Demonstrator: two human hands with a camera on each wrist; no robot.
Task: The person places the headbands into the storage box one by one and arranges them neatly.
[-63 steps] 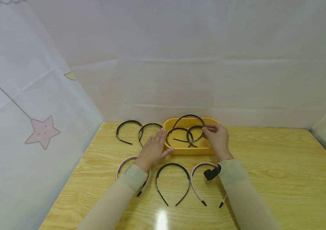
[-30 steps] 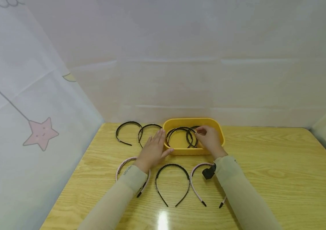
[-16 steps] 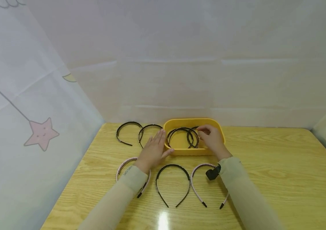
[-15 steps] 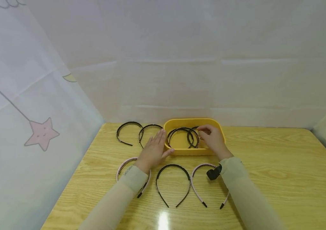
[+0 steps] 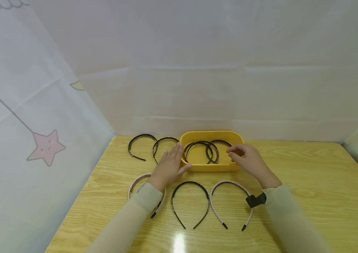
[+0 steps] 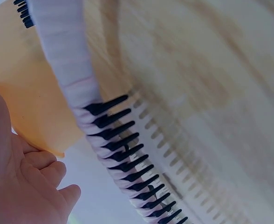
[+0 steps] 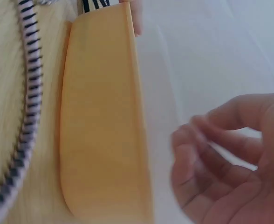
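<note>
Fingers straight, my left hand point(image 5: 167, 167) rests against the left end of a yellow plastic box point(image 5: 213, 168); in the left wrist view its fingertips are at the box's rim point(image 6: 39, 148). Several black toothed headbands point(image 5: 201, 142) lie overlapping inside the box. My right hand point(image 5: 249, 160) is over the box's right end, its fingers loosely curled with nothing between them, as the right wrist view also shows. Below it on the table lies a pink headband point(image 5: 227, 182) with black teeth. Another pink headband point(image 5: 131, 186) is partly hidden under my left forearm.
A black headband point(image 5: 189, 182) lies between the two pink ones on the wooden table point(image 5: 308, 196). Two more black headbands, one at the far left point(image 5: 144, 135) and one beside the box point(image 5: 166, 138), lie behind my left hand. A pale printed cloth point(image 5: 185, 91) stands behind the table.
My right hand has lowered a black headband into the box, let it go, and drawn back to the right. My left hand has stayed at the box's left end.
</note>
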